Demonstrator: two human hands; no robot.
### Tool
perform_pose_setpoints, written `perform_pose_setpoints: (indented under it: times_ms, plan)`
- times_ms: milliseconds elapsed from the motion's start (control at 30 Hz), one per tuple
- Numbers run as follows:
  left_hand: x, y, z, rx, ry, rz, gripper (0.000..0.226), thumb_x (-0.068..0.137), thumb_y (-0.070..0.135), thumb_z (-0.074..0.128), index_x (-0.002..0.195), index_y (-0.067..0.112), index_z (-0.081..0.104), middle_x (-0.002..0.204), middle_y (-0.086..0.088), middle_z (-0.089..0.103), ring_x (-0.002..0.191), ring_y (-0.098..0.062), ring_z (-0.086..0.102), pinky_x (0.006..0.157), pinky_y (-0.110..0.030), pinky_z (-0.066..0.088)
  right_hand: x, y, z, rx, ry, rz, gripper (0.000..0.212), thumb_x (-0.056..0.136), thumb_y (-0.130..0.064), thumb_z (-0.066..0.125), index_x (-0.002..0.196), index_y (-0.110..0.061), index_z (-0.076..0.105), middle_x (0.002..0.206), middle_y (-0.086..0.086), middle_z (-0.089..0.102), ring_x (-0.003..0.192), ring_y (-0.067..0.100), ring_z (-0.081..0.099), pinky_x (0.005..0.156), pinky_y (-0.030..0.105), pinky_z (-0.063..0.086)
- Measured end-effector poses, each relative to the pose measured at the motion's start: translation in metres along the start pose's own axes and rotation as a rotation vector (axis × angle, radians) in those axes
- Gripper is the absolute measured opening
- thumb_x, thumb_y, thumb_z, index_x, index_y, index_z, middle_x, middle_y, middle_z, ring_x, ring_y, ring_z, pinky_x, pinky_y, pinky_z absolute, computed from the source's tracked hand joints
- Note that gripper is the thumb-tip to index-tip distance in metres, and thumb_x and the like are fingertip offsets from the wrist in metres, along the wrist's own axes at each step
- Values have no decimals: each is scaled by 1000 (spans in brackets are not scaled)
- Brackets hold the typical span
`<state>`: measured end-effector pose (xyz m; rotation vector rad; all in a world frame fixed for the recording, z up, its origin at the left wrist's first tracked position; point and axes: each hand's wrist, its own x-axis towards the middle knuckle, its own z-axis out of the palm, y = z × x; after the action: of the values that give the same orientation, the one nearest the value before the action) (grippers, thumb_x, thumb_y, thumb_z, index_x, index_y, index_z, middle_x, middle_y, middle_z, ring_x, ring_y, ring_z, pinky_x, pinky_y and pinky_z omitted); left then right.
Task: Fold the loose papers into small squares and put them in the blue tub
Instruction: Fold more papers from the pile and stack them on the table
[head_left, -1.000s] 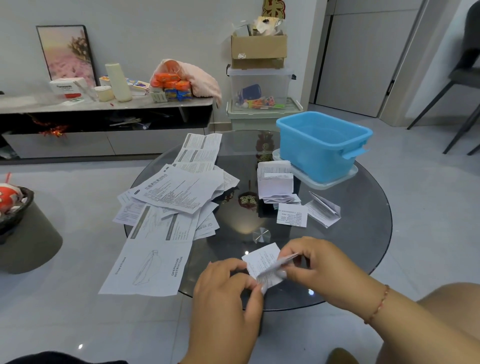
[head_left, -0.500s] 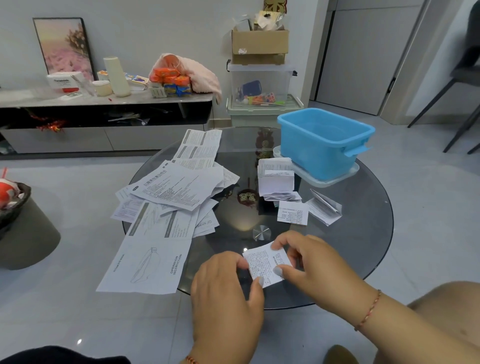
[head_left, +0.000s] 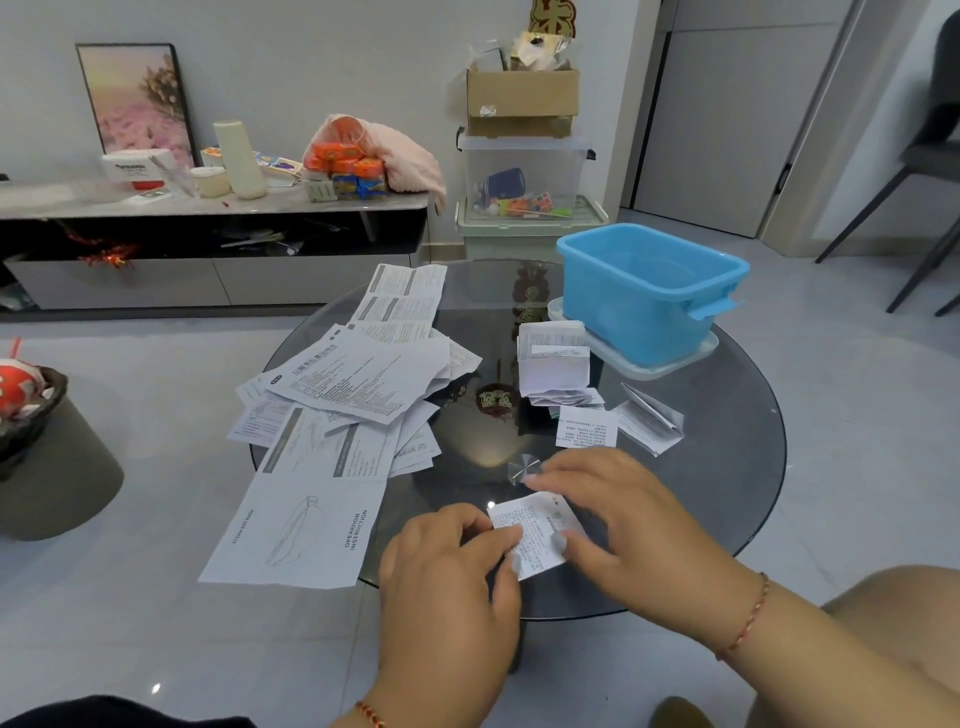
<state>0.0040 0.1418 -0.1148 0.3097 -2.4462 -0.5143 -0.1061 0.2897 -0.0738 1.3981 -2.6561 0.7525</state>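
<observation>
You read "OPERATION INSTRUCTION" on large white printed sheet (head_left: 306, 525) overhanging glass surface (head_left: 727, 493) edge. Other papers' print too small to read.

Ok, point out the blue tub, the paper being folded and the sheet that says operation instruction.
blue tub (head_left: 636, 317): head view, front wall.
folded paper (head_left: 537, 530): head view, printed face.
instruction sheet (head_left: 301, 530): head view, the drawing.

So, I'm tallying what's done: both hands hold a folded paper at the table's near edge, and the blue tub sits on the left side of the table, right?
Not quite. The head view shows the blue tub on the right side of the glass table, on a clear lid. The rest holds: left hand and right hand hold the folded paper at the near edge.
</observation>
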Motion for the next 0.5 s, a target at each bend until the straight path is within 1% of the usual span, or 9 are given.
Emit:
perform_pose_setpoints:
  times_ms: [67,133,200,233,267,333,367,433,500]
  plan:
    - [0,-1,-2,23,-5,51,27,73,37,51,88,36,74,87,16,58,81,-15,55,72,-35,48,0,-2,2,-39,-111,-93,49,84,-46,48,131,-35,51,137,-19,44,130,-1,31,107,22,23]
    - [1,-3,-4,46,-12,96,30,74,36,48,89,34,74,88,13,58,82,-16,55,77,-39,48,-1,-2,3,-87,-173,-142,55,85,-53,39,135,-32,48,142,-15,40,132,0,26,108,20,16]
    - [2,-4,-6,63,-22,134,30,77,36,47,92,32,73,92,10,59,88,-14,51,83,-41,48,-2,-3,2,-141,-196,-157,59,85,-56,37,138,-31,45,143,-14,39,131,3,27,106,20,14]
    - [1,-4,-7,61,-24,158,30,79,37,47,94,30,73,95,9,59,90,-13,50,84,-39,46,-3,-5,0,-167,-200,-153,60,85,-57,37,138,-30,45,142,-14,40,128,6,32,106,21,19]
    - [1,-5,-8,54,-27,185,31,80,39,48,96,28,72,98,8,58,93,-13,49,86,-35,42,-4,-7,0,-196,-194,-147,61,84,-57,39,136,-27,48,138,-13,45,123,8,39,104,24,27]
    - [-1,-7,-9,51,-34,247,35,80,44,49,100,24,70,104,6,58,97,-14,48,88,-30,36,-7,-14,-2,-272,-170,-150,60,80,-56,42,126,-22,58,123,-11,57,105,10,53,91,27,45]
    - [-2,-8,-10,57,-36,279,38,79,45,50,102,22,70,106,4,58,99,-15,48,90,-32,36,-10,-17,-2,-310,-145,-157,61,77,-56,44,121,-20,63,115,-10,61,97,10,56,83,26,51]
    - [-4,-10,-11,53,-33,341,44,73,46,55,106,20,68,109,2,57,101,-18,48,94,-37,37,-17,-22,-1,-363,-108,-165,66,70,-58,45,115,-16,67,105,-8,64,87,11,58,72,23,53]
    - [-6,-10,-10,50,-36,404,52,64,46,60,107,19,66,107,2,58,97,-18,48,94,-37,35,-25,-27,2,-417,-111,-164,73,64,-60,43,111,-11,69,100,-4,65,83,13,56,67,24,54]
